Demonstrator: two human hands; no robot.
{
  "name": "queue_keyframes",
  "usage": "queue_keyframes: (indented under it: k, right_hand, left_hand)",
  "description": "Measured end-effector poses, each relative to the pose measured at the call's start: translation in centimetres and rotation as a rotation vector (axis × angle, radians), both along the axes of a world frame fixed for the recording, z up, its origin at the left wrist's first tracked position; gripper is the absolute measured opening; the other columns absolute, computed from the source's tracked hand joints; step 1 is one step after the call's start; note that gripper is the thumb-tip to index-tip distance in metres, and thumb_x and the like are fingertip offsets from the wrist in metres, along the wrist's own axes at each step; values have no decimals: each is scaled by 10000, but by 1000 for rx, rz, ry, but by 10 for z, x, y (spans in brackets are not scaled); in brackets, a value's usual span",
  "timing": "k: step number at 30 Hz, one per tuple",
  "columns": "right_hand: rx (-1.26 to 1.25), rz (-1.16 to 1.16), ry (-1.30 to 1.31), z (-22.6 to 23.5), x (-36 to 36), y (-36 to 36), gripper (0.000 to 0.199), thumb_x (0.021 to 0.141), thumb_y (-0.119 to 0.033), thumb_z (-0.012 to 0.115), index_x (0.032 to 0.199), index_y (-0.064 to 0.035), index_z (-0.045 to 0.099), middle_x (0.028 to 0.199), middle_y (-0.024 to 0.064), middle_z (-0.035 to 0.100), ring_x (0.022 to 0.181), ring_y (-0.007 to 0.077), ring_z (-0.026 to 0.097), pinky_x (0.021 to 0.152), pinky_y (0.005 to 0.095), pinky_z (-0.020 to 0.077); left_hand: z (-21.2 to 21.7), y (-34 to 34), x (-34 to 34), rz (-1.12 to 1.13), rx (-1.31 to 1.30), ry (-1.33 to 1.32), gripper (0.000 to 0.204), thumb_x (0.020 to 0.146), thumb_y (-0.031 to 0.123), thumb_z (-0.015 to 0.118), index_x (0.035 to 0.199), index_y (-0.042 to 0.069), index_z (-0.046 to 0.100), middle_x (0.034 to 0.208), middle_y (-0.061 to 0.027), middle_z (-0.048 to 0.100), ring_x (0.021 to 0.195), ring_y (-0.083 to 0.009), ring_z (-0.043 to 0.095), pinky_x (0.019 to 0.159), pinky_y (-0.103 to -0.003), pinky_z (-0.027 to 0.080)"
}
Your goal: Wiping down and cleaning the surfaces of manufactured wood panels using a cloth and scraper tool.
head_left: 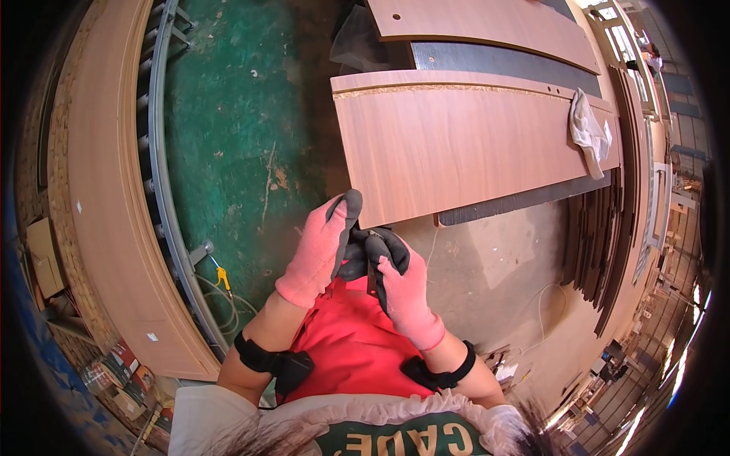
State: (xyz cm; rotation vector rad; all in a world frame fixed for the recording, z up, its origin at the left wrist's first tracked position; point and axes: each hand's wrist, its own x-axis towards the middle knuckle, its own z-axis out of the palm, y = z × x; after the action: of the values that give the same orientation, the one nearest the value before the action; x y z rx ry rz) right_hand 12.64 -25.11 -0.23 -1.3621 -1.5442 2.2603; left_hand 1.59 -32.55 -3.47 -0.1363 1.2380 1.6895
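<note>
Both my hands wear pink knitted gloves with dark grey coated fingers. They are close together in front of my red apron point(346, 334), by the near left corner of a wood-grain board point(464, 144). My left hand point(323, 239) is closed, its thumb up beside the board's left edge; whether it touches the board I cannot tell. My right hand point(401, 277) is closed too, its fingers pinched together just below the corner. Whatever the fingers hold is too small or too hidden to name.
A whitish cloth point(587, 133) lies on the board's right end. More panels point(494, 30) are stacked beyond. At left, a long brown panel point(110, 190) rests beside a metal roller conveyor point(157, 144). A yellow air gun point(221, 278) with a hose hangs there. Dark strips point(601, 243) are piled at right.
</note>
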Motion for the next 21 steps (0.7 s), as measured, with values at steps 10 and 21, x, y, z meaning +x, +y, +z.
queue_keyframes:
  k: [10, 21]
  right_hand:
    - [520, 290, -155, 15, -11, 0, 167, 815, -89, 561, 968, -24, 552, 803, 177, 603, 719, 336, 601, 618, 376, 473]
    - [448, 219, -136, 1, 0, 1, 208, 813, -94, 567, 1004, -17, 541, 821, 192, 598, 756, 373, 584, 651, 391, 475]
  left_hand:
    - [0, -1, 0, -23, -31, 81, 357, 950, 307, 454, 1068, -16, 547, 795, 41, 454, 720, -55, 405, 640, -212, 388]
    - [-2, 4, 2, 29, -51, -5, 352, 944, 311, 468, 1025, -21, 554, 812, 42, 457, 729, -55, 399, 651, -201, 381]
